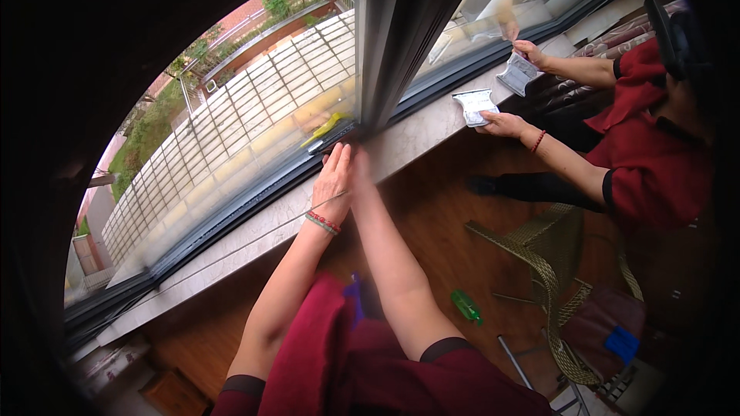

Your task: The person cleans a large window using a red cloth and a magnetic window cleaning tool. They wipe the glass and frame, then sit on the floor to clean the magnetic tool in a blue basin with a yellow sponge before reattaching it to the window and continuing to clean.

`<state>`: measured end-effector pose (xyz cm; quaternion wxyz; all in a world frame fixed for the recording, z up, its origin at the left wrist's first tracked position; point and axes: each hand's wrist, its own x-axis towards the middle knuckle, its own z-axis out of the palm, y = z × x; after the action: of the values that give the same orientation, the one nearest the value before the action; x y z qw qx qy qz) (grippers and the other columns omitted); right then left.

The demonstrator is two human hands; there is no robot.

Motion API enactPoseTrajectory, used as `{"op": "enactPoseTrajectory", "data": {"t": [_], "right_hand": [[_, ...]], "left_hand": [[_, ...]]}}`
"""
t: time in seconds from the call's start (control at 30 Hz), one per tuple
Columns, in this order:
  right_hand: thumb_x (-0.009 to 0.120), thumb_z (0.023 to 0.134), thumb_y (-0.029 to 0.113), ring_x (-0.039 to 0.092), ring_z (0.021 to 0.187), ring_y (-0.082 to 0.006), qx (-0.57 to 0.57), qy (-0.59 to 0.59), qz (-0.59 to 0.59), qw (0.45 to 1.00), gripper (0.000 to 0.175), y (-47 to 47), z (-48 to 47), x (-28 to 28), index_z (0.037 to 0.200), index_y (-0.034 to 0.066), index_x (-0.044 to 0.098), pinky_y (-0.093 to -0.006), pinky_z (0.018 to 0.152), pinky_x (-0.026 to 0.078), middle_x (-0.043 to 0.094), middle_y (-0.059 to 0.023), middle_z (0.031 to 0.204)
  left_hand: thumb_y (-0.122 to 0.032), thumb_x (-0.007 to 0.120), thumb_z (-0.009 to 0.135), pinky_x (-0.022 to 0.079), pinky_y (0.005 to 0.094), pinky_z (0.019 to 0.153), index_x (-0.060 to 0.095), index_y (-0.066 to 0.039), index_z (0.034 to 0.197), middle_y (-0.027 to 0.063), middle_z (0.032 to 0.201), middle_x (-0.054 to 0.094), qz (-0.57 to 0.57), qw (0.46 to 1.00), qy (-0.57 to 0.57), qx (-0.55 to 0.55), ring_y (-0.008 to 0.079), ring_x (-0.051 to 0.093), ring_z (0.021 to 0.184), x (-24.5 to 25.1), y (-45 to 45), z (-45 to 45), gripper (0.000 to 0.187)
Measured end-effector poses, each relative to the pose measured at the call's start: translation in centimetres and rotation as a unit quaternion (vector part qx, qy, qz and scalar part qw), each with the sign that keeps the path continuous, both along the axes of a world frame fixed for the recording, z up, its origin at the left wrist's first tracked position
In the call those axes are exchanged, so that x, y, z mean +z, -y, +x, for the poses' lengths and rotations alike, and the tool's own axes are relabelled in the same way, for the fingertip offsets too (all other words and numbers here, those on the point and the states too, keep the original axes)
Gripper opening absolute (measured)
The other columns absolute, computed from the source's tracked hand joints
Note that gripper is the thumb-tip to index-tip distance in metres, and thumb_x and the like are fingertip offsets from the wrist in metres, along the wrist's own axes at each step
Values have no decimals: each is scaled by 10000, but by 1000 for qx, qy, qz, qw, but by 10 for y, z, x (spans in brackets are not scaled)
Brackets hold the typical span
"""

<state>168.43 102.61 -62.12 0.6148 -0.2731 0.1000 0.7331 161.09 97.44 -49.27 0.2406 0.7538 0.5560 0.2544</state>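
My left hand (332, 180) lies against the lower window frame with its fingers extended, under a black and yellow tool (329, 134) at the glass. That tool seems to touch the pane; its exact kind cannot be told. A thin cord (283, 219) runs over my left wrist and along the marble sill (243, 251). My right hand (361, 167) is blurred, close beside the left one at the foot of the window's dark upright. What either hand holds is hidden or blurred.
A co-worker at the right holds two white-grey blocks, one (477, 107) over the sill, the other (518, 74) by the glass. On the wood floor lies a green bottle (466, 307); a woven chair (543, 254) with a blue cloth (622, 345) stands behind it.
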Motion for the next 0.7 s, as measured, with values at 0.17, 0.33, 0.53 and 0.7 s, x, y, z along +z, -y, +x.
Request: {"op": "enactPoseTrajectory", "data": {"t": [0.17,0.33,0.53,0.7], "right_hand": [[331,932,269,571,684,-221,29,10,-74,997,320,-7,14,18,1017,40,537,-444,716,523,594,-84,912],[288,945,280,344,399,-91,113,51,-197,972,311,-13,14,44,881,62,499,-403,638,534,485,8,645],[357,963,345,352,378,-81,177,22,-179,968,352,27,-84,37,804,64,497,-431,682,544,457,27,563],[314,978,341,338,369,-93,218,35,-190,957,390,78,-228,36,755,67,481,-440,685,545,448,26,547]], "left_hand": [[152,436,781,491,377,917,523,-64,1246,150,1337,504,26,989,143,-17,359,527,1182,-12,9,-9,520],[189,357,790,501,266,696,593,-26,1091,117,1086,600,-63,966,244,52,151,623,767,-11,89,-89,439],[159,379,800,466,234,622,628,-14,1021,69,910,627,-135,947,222,191,104,544,625,-17,214,-219,375],[86,421,887,466,232,571,629,-16,1018,73,875,633,-168,903,250,306,91,549,600,-10,322,-293,266]]}}
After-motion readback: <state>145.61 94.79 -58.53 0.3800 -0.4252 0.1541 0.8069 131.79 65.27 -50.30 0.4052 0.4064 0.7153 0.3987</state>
